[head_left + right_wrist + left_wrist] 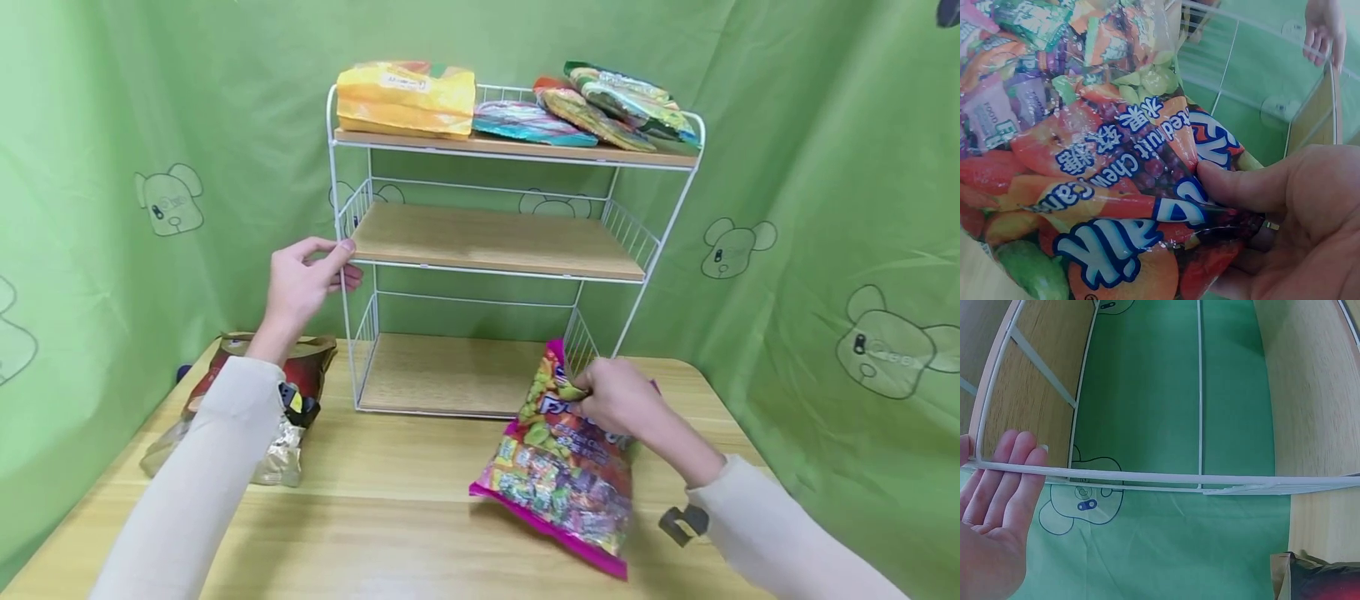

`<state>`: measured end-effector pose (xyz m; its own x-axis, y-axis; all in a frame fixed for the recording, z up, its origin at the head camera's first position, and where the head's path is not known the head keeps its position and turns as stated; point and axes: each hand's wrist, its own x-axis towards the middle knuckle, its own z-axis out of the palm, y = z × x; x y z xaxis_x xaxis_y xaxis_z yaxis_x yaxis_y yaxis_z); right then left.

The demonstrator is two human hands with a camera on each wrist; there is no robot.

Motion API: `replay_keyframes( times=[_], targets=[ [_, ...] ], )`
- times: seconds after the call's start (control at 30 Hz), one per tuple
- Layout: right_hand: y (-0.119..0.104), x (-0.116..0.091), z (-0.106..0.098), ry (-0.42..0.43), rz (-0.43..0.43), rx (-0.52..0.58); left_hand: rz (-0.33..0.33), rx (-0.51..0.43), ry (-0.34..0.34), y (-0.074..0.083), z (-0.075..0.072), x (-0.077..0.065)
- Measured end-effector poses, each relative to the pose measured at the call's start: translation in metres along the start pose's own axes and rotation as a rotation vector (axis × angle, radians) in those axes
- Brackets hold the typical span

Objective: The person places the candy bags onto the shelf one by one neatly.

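Observation:
My right hand (618, 395) pinches a bag of fruit chew candy (564, 467) near its top, thumb on the printed front. The bag has pink edges and a clear window showing wrapped candies; it hangs tilted in front of the bottom shelf. In the right wrist view, the candy bag (1085, 181) is creased at the thumb. My left hand (303, 279) holds the left front corner of a three-tier shelf rack (495, 268), at the middle board. The thumb lies on the board's edge, and the fingers (1016, 481) reach underneath, past the white wire.
On the top board sit a yellow bag (405, 100), a blue-and-pink packet (528, 123) and green-and-orange packets (630, 98). A dark red and gold bag (303, 367) lies left of the rack, partly behind my left arm. Green curtain (247, 125) surrounds the wooden table (375, 517).

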<state>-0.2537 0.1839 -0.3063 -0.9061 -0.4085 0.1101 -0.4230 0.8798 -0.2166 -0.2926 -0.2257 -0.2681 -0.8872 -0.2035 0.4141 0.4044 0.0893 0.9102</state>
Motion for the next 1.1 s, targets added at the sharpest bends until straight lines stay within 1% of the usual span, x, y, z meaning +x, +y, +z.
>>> replay_keyframes(
  times=[0.13,0.23,0.43,0.63,0.77,0.93,1.03,1.1],
  targets=[
    [-0.022,0.010,0.005,0.006,-0.028,-0.006,0.002,-0.027,0.002,-0.001,0.002,0.000],
    [-0.040,0.019,0.009,-0.008,-0.057,-0.011,0.005,-0.012,0.009,-0.001,0.001,0.000],
    [-0.076,0.038,0.019,-0.018,-0.119,-0.062,-0.002,0.014,0.022,0.000,0.001,-0.001],
    [-0.099,0.051,0.035,-0.013,-0.129,-0.061,-0.001,0.005,0.013,0.000,0.002,-0.001],
    [-0.103,0.062,0.053,-0.003,-0.105,-0.059,0.001,0.000,0.018,-0.001,0.002,-0.001],
    [-0.094,0.073,0.076,0.022,-0.059,-0.081,0.000,0.016,0.015,-0.001,0.003,-0.002],
    [-0.090,0.074,0.083,0.032,-0.062,-0.052,0.003,0.012,0.010,0.000,0.003,-0.002],
    [-0.091,0.074,0.085,0.020,-0.072,-0.036,0.004,0.012,0.008,0.001,0.002,-0.002]
  ],
)
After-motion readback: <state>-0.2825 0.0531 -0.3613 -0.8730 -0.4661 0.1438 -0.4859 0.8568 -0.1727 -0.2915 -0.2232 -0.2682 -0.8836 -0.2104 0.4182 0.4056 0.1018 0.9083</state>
